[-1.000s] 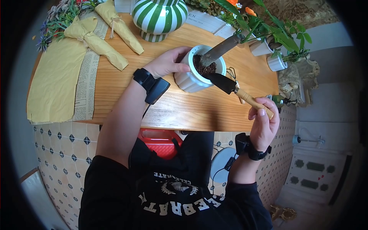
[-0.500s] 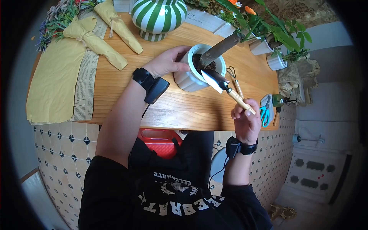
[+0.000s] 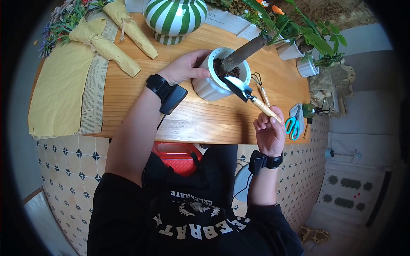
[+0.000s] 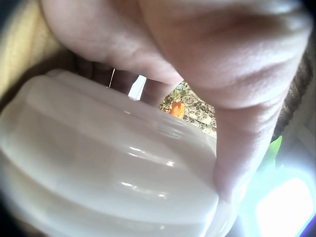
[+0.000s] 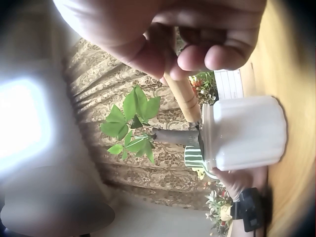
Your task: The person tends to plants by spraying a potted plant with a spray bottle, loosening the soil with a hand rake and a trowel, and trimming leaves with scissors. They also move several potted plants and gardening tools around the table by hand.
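A white ribbed pot (image 3: 211, 87) holds dark soil (image 3: 232, 72) and a thick brown stem (image 3: 245, 53) that leans to the right. My left hand (image 3: 185, 69) grips the pot from its left side, thumb near the rim; in the left wrist view the thumb (image 4: 242, 148) lies against the pot wall (image 4: 108, 158). The wooden handle (image 3: 265, 109) of a small trowel is pinched in my right hand (image 3: 271, 132), and the metal blade (image 3: 239, 87) lies over the pot's near right rim. Green leaves (image 5: 140, 103) top the stem in the right wrist view.
Behind the pot stands a green-striped vase (image 3: 177, 19). Paper-wrapped bundles (image 3: 113, 53) lie at the left. A small rake (image 3: 265, 96) and turquoise scissors (image 3: 293, 127) lie on the right of the wooden table (image 3: 196, 123), with potted plants (image 3: 307, 67) at the back right.
My right hand has moved left and slightly down with the trowel, whose blade has turned and now shows a bright face. My left hand still holds the pot.
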### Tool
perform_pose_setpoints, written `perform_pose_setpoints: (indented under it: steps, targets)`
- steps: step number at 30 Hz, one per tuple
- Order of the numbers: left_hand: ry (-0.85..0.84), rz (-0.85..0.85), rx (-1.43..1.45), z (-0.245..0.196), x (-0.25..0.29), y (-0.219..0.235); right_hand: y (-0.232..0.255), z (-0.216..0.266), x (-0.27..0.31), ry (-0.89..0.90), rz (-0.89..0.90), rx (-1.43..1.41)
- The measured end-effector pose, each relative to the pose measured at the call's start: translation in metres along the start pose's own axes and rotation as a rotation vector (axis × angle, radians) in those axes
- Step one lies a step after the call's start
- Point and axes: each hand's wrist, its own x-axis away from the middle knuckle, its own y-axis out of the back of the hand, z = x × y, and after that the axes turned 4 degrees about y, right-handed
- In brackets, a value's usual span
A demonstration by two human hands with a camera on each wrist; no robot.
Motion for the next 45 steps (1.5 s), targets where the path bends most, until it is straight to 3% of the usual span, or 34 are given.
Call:
perform_pose_setpoints:
  steps: [7, 16, 28, 36, 39, 45]
  targets:
    - [-0.063, 0.009, -0.023, 0.001, 0.0, -0.001, -0.007, -0.004, 0.001, 0.056, 0.022, 0.106]
    - [-0.147, 0.045, 0.056, -0.002, -0.003, -0.004, -0.021, -0.012, 0.004, 0.179, 0.176, 0.315]
    - [-0.165, 0.115, 0.205, 0.009, -0.004, 0.004, -0.026, -0.029, -0.002, 0.056, 0.152, 0.068]
    - [-0.136, 0.115, 0.215, 0.004, -0.003, 0.002, -0.027, -0.029, -0.002, 0.077, 0.157, 0.078]
    - [-0.095, 0.077, 0.08, 0.0, -0.004, 0.0, -0.025, -0.024, -0.003, 0.104, 0.15, 0.067]
    - [-0.118, 0.083, 0.176, 0.001, -0.002, -0.001, -0.019, -0.012, -0.005, 0.146, 0.111, 0.062]
